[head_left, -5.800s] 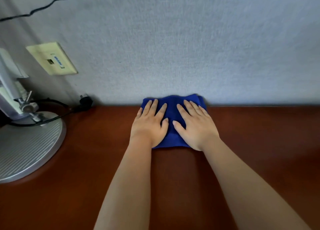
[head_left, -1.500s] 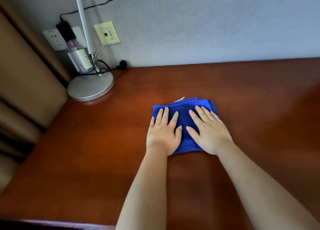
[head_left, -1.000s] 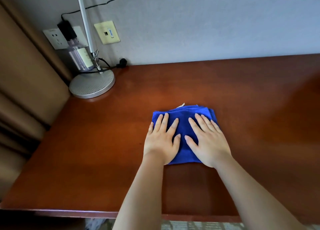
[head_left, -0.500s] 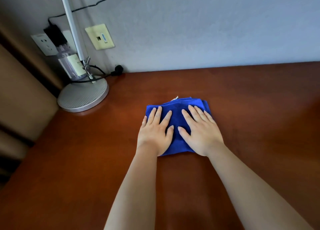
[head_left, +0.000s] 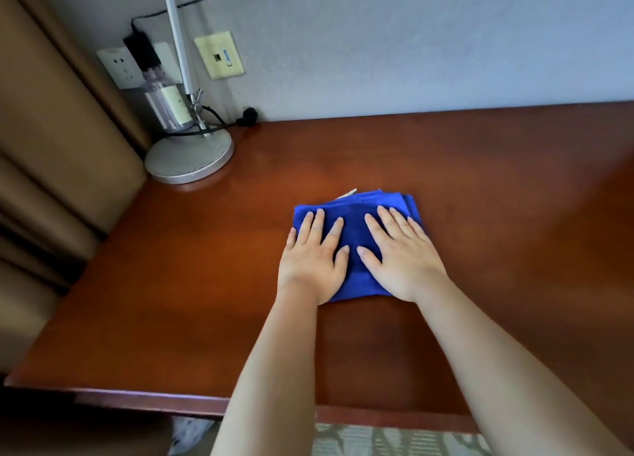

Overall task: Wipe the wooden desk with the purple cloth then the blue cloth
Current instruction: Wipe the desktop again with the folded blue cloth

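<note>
— Blue cloth [head_left: 356,222], where does it lie?
— Folded, mid-surface [head_left: 171,284], under both palms.
— And the fingers?
— Left hand [head_left: 310,255] and right hand [head_left: 399,255] press it flat, fingers straight and spread. Lamp base [head_left: 189,157] stands far left.

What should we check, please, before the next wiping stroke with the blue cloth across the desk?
1. Both palms flat on the blue cloth: ok, left hand and right hand press it.
2. Cloth folded, lying flat: ok.
3. Desk path leftward free: ok up to the lamp base.
4. Lamp cable away from cloth: ok.
5. Purple cloth stage finished: cannot tell, none in view.
</note>
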A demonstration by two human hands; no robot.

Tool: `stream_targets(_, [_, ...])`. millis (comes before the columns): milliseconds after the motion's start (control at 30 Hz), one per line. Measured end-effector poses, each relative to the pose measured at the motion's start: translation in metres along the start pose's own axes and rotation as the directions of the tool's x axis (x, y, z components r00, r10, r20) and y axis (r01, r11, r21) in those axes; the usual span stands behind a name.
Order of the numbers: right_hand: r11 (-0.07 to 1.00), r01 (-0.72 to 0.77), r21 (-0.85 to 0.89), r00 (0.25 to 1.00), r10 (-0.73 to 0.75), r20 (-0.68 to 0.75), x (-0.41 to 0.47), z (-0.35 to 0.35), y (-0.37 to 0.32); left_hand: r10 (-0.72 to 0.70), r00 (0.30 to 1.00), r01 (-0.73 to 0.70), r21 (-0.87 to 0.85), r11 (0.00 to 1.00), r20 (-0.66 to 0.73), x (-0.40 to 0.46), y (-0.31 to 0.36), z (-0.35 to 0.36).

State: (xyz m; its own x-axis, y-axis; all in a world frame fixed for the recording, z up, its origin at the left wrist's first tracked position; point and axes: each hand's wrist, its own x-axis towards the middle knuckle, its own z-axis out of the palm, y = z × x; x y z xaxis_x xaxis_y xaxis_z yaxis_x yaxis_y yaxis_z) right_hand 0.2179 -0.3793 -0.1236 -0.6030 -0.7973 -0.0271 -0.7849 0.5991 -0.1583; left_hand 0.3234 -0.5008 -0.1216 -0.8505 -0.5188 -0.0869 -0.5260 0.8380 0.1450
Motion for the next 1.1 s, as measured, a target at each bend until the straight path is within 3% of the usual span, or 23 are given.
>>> stream_targets(433, [0.998, -0.054, 0.016, 0.998, 0.054, -0.015, -0.098, 0.008, -0.027, 0.073, 0.997, -0.073, 0.018, 0.997, 0.028, -0.087, 0.006, 0.012])
stream_targets(767, [0.998, -0.067, -0.015, 0.994, 0.065, -0.085, -0.037, 0.011, -0.012, 0.085, 0.996, -0.085, 0.011, 0.996, 0.007, -0.022, -0.002, 0.006])
stream_targets(1100, [0.997, -0.055, -0.045, 0.998, 0.054, -0.033, -0.014, 0.004, -0.007, 0.061, 0.998, -0.061, 0.001, 0.998, 0.008, -0.005, -0.004, 0.002])
